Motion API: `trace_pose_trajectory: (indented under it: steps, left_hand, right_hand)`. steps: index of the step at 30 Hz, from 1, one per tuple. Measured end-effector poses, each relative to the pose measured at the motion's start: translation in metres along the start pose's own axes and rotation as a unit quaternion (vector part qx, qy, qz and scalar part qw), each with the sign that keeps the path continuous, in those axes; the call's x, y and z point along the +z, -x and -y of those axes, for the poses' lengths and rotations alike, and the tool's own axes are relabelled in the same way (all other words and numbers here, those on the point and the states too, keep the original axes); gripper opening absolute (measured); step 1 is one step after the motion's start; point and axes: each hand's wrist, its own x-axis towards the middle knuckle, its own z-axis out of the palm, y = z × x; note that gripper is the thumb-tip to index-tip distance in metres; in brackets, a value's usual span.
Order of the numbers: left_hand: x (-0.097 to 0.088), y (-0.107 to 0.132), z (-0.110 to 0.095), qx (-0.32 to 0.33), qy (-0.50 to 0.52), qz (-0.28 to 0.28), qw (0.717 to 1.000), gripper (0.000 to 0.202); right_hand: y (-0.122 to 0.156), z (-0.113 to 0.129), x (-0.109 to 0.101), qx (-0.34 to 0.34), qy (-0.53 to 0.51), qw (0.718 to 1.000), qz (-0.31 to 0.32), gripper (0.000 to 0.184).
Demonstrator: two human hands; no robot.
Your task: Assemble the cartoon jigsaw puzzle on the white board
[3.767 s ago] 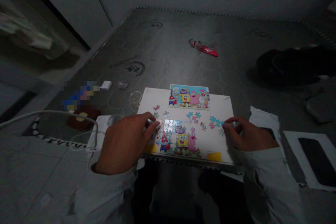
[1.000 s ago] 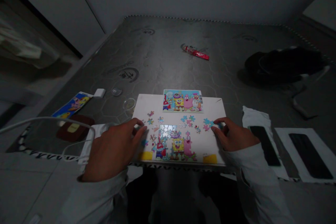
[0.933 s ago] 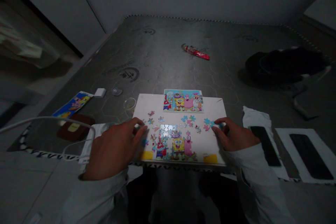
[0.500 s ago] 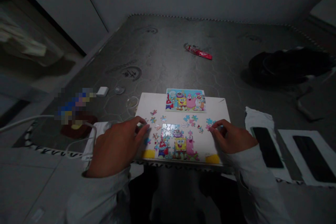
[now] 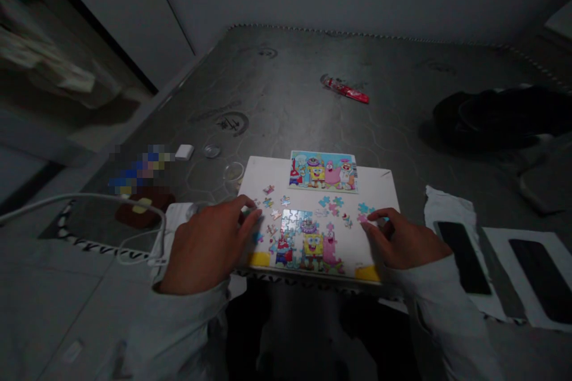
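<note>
A white puzzle board lies in front of me, with a colourful cartoon picture card along its far edge. A partly assembled jigsaw sits near the board's front edge, and loose pieces are scattered above it. My left hand rests at the board's left side, fingertips beside the assembled part. My right hand curls over pink and teal pieces at the right. Whether it grips one is hidden by its fingers.
The board lies on a grey quilted mattress with a beaded edge. Around it are a clear plastic cup, a white block, a red tube, a black bag, phones on white sheets, and a white cable.
The view has swung a little, so the board sits further right in the picture. Both hands stay at the board's sides, with only small shifts of the fingers.
</note>
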Motion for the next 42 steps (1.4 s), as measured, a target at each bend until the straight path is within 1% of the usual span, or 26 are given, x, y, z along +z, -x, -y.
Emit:
trace_pose_trajectory:
  steps: [3,8,13,20,26,29,36,42]
  left_hand:
    - [0.000,0.000,0.000,-0.004,-0.003,-0.003,1.000,0.029]
    - [0.000,0.000,0.000,-0.001,-0.005,-0.001,1.000,0.028]
    - [0.001,0.000,0.000,0.001,-0.003,-0.007,1.000,0.028]
    - [0.000,0.000,-0.001,-0.003,-0.004,-0.003,1.000,0.029]
    - [-0.003,0.001,-0.003,-0.003,-0.005,0.003,1.000,0.029]
    - [-0.004,0.002,-0.004,-0.007,-0.004,0.008,1.000,0.030]
    - [-0.001,0.001,-0.002,0.003,0.001,-0.003,1.000,0.030]
    - [-0.001,0.001,-0.001,0.003,-0.006,-0.005,1.000,0.029]
  right_hand:
    - [0.000,0.000,0.001,-0.005,0.008,1.000,-0.006,0.034]
    - [0.003,0.009,0.001,-0.018,0.013,1.000,-0.012,0.035]
    - [0.004,0.013,-0.001,-0.010,0.006,1.000,-0.012,0.033]
    - [0.002,0.011,0.000,-0.004,0.000,1.000,-0.007,0.033]
    - [0.002,0.010,0.000,-0.005,-0.007,1.000,-0.015,0.040]
    - [0.002,0.009,0.000,-0.007,-0.004,1.000,-0.014,0.039]
    - [0.001,0.006,0.002,-0.015,-0.006,1.000,-0.016,0.041]
    - [0.001,0.006,0.003,-0.010,0.003,1.000,-0.019,0.038]
